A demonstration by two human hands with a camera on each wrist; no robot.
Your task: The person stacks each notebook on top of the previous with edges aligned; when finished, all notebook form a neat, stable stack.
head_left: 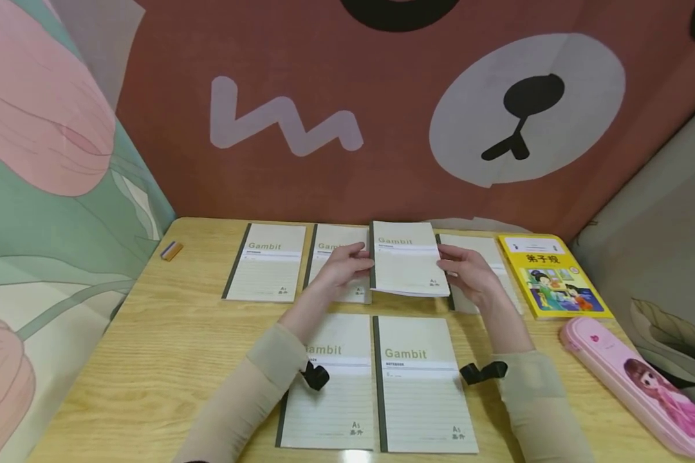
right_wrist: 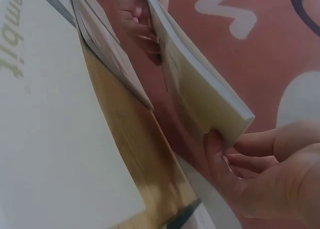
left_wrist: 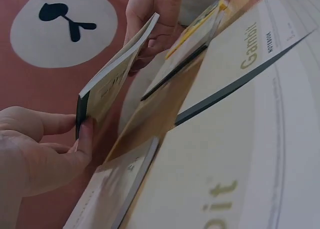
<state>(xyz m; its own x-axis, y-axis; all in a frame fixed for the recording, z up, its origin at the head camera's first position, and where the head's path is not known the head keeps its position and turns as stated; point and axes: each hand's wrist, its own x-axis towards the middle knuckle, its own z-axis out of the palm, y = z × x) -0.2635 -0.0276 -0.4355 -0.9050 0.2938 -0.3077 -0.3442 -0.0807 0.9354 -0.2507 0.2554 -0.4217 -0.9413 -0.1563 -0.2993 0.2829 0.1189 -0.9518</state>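
A cream Gambit notebook (head_left: 408, 260) with a dark spine is held up above the table, between both hands. My left hand (head_left: 343, 269) pinches its spine edge; in the left wrist view, thumb and fingers (left_wrist: 86, 139) grip the dark binding. Opposite, my right hand (head_left: 469, 270) pinches the other long edge, its thumb (right_wrist: 216, 149) on one cover in the right wrist view. Beneath and beside it lie more notebooks: one at the far left (head_left: 266, 263), one partly behind my left hand (head_left: 330, 241), and one partly covered by my right hand (head_left: 504, 257).
Nearer me lie two more notebooks, one partly under my left forearm (head_left: 330, 411) and one beside it (head_left: 425, 399). At the right are a yellow picture book (head_left: 556, 276) and a pink pencil case (head_left: 637, 386). A small eraser-like block (head_left: 172, 251) sits at the table's far left corner.
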